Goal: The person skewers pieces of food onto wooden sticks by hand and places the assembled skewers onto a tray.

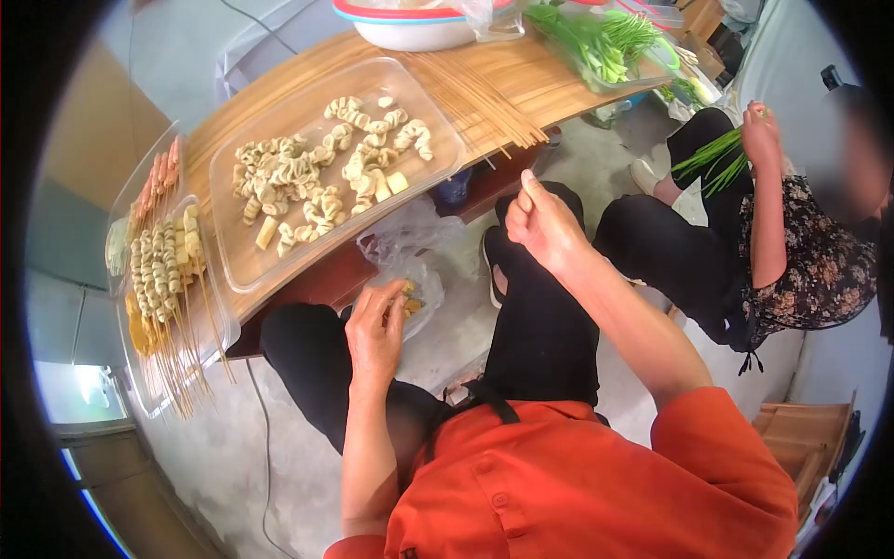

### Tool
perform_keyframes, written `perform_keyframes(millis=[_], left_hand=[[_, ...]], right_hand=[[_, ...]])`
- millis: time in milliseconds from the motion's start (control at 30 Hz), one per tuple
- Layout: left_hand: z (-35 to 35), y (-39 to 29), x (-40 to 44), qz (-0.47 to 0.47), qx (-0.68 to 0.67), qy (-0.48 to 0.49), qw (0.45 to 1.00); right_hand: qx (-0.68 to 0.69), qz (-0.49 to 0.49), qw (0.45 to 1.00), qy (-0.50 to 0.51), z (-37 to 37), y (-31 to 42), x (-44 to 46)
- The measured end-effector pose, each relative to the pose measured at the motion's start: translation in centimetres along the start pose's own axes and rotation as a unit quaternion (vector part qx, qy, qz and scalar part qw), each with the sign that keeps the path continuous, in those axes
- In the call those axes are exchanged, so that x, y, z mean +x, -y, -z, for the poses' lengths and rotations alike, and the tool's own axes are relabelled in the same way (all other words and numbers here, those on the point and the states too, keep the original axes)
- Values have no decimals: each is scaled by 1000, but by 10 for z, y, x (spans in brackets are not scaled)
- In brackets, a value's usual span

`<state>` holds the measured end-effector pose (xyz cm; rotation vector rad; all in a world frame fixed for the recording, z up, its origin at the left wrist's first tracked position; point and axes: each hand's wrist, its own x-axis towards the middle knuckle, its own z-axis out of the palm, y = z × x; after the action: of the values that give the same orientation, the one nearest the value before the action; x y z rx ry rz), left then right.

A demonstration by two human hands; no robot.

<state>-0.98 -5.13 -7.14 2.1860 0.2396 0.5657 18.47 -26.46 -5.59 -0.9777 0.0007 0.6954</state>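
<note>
My left hand (375,335) is closed with its fingertips around a small yellow-brown piece of food (411,303), over my lap. A clear plastic bag (424,270) hangs just behind it. My right hand (545,224) is raised above my right thigh, its fingers curled and the thumb pointing up. Whether anything thin is pinched in it cannot be made out. Ahead of my hands, a clear plastic tray (307,93) on the wooden table (251,104) holds many coiled, pale food pieces (279,168). Loose wooden skewers (480,98) lie to its right, nearest my right hand.
At the left, a tray (220,321) carries filled skewers (158,279), beside pink skewered pieces (160,177). A basin (410,35) and leafy greens (587,42) stand at the back. A person (782,205) sits at the right holding green stalks (717,160). A cable (268,447) crosses the floor.
</note>
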Motion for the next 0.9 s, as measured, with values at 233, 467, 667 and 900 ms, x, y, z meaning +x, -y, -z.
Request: perform_keyframes(millis=[233,467,667,900], left_hand=[[-3,3,1,-1,27,0,1000],[-6,10,1,-10,24,2,1000],[-3,9,1,-5,11,8,1000],[0,18,-2,-53,36,-29,998]], right_hand=[[67,-66,979,-181,11,-8,53],[61,-65,983,-159,51,-2,96],[35,-55,990,-122,42,5,98],[36,-13,999,16,22,14,43]])
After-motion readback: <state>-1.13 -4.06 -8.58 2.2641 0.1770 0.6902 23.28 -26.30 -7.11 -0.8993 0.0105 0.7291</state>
